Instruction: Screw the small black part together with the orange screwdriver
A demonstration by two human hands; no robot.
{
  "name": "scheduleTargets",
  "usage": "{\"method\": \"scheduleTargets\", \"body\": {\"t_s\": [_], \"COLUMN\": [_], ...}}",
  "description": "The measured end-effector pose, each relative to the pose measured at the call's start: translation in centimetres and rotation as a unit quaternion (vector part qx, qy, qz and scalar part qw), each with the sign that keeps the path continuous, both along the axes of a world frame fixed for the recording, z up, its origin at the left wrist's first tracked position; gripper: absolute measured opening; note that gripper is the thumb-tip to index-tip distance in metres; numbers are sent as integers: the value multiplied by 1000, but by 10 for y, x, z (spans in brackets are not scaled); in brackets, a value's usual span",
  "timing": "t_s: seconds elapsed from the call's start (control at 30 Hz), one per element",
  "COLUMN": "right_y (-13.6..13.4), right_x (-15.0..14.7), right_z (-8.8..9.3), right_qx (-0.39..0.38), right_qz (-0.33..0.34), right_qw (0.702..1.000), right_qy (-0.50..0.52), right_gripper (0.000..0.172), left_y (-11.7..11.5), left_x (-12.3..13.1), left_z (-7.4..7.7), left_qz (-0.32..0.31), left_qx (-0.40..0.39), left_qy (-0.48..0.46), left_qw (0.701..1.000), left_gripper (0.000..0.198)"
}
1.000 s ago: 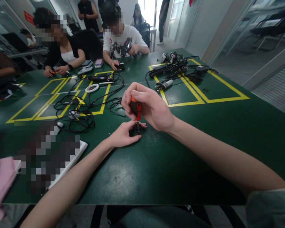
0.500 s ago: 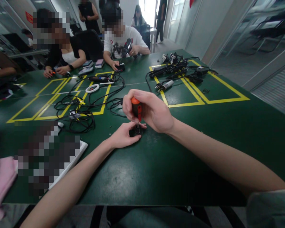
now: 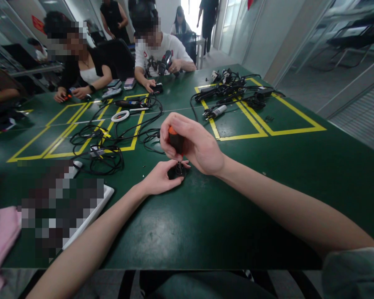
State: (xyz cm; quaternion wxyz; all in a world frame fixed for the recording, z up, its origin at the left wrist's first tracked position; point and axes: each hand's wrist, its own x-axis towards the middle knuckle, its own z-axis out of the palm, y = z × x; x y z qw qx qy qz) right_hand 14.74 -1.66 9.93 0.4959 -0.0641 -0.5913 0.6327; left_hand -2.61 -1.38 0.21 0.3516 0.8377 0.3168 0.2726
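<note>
My right hand [image 3: 196, 143] is closed round an orange and black screwdriver [image 3: 175, 141], held upright with its tip down on a small black part [image 3: 177, 171]. My left hand [image 3: 160, 177] pinches that black part against the green table [image 3: 205, 216], its fingers curled round the near and left side. Most of the part is hidden by my fingers.
A tangle of black cables [image 3: 102, 145] lies left of my hands inside yellow tape boxes. More cables and chargers [image 3: 230, 89] sit at the far right. A white tray [image 3: 93, 214] lies near left, a pink cloth [image 3: 0, 241] at the left edge. Two people sit across the table.
My right hand has turned a little on the screwdriver handle, so less of the orange shows. My left hand and the black part stay where they were.
</note>
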Motion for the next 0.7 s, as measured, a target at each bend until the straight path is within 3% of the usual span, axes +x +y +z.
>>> {"method": "scheduleTargets", "body": {"t_s": [0.47, 0.7], "right_y": [2, 2], "right_x": [0, -4], "right_z": [-2, -5], "right_qx": [3, -9], "right_qz": [-4, -30], "right_qw": [1000, 999], "right_qy": [5, 22], "right_gripper": [36, 37], "left_y": [6, 8], "left_x": [-5, -7], "left_z": [-4, 0], "left_qz": [-18, -10], "left_qx": [-13, 46], "left_qy": [70, 80], "left_qw": [997, 996], "left_gripper": [33, 31]}}
